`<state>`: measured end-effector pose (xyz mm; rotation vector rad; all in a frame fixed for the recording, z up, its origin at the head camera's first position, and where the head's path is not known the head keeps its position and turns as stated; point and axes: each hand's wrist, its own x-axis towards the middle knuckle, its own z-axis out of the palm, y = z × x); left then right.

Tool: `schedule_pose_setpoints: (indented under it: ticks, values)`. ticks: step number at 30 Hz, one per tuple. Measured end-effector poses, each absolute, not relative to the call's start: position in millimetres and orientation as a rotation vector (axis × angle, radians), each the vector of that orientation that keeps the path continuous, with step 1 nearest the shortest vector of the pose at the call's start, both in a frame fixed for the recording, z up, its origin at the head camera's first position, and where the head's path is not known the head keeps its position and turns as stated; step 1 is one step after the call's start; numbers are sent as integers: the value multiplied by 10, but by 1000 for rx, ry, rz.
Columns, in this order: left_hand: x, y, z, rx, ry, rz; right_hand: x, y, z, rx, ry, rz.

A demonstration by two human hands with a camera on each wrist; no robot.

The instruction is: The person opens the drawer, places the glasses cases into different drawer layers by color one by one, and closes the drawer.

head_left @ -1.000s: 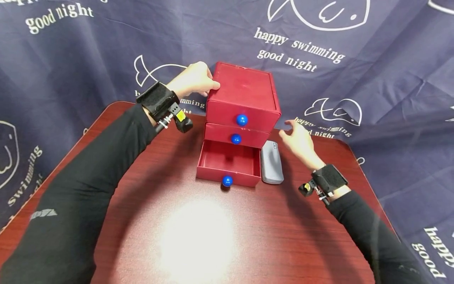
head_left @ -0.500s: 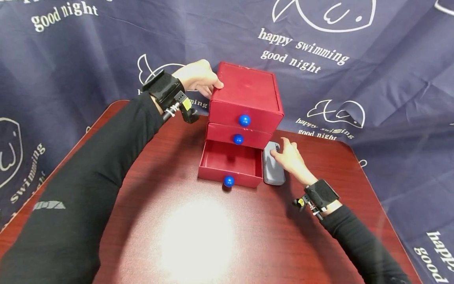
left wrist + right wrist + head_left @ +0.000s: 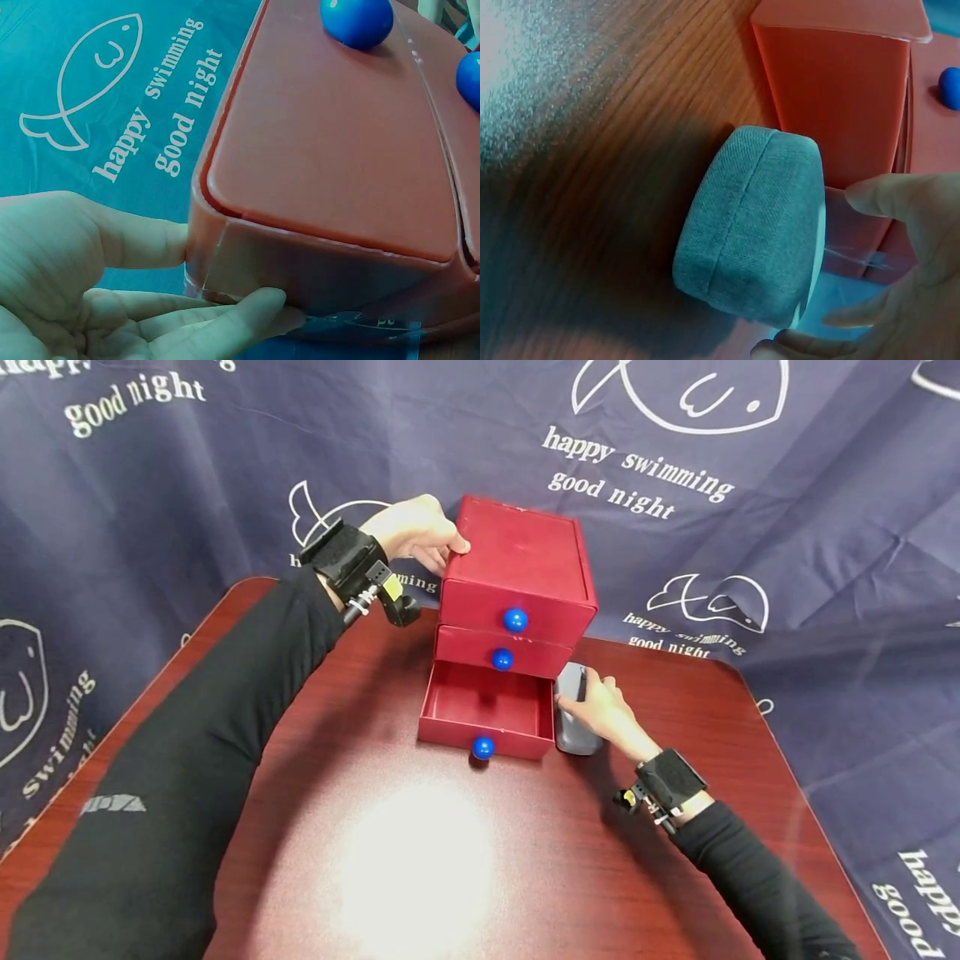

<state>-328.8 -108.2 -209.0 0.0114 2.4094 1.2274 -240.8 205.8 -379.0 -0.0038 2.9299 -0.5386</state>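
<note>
A red three-drawer box (image 3: 525, 552) with blue knobs stands on the table, its bottom drawer (image 3: 487, 697) pulled out and the upper two closed. My left hand (image 3: 420, 531) rests on the box's upper left edge, thumb on top and fingers along the side wall (image 3: 315, 270). To the right of the drawers lies a grey fabric-covered case (image 3: 576, 731), long and rounded. Over it is my right hand (image 3: 603, 706), thumb and fingers spread on either side. In the right wrist view the thumb (image 3: 885, 196) looks apart from the case (image 3: 754, 225); finger contact is unclear.
The brown wooden table (image 3: 360, 760) has a bright glare spot (image 3: 420, 860) at the front. Behind it hangs a dark blue curtain (image 3: 675, 543) printed with white fish and words. The open drawer's side wall is close to the case.
My right hand has come left and down from beside the box to over the grey case. The left hand stays at the box's edge; the drawers look the same.
</note>
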Motion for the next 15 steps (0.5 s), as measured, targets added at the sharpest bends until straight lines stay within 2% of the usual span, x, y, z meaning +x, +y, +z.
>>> schedule_pose_setpoints:
  ticks: [15]
  values:
    - [-3287,-1117,-2154,28,2436,1276,-2490,1919,-3899,180,2888,-204]
